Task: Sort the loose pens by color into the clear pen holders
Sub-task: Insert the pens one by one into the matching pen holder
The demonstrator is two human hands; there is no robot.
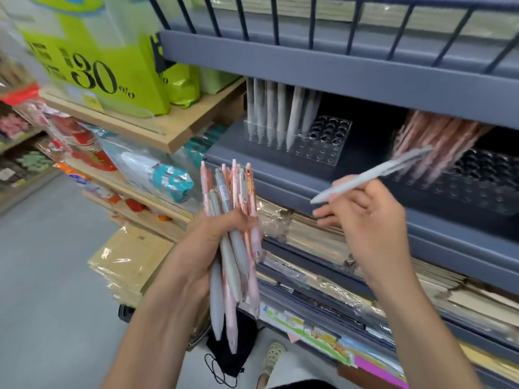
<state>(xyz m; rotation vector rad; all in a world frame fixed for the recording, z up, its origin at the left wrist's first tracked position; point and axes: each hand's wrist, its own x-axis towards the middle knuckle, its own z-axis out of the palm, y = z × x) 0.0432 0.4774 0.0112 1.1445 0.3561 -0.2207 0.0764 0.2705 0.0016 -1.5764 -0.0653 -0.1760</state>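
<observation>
My left hand (206,242) is shut on a bundle of pink and grey pens (234,240), held upright in front of the shelf. My right hand (368,217) grips a single grey pen (370,174), which lies slanted, its tip pointing lower left and its top toward the upper right. On the grey shelf stands a clear pen holder (323,141) with several grey pens (276,113) in its left rows and empty holes on the right. A second clear holder (477,181) at the right edge holds several pink pens (432,141), leaning and blurred.
A grey shelf board (337,66) with a dark wire rail hangs low over the holders. Below are stacks of wrapped notebooks (309,234). At left stand wooden shelves (157,130) with green packages and packaged goods. A black face mask (230,349) lies on the floor.
</observation>
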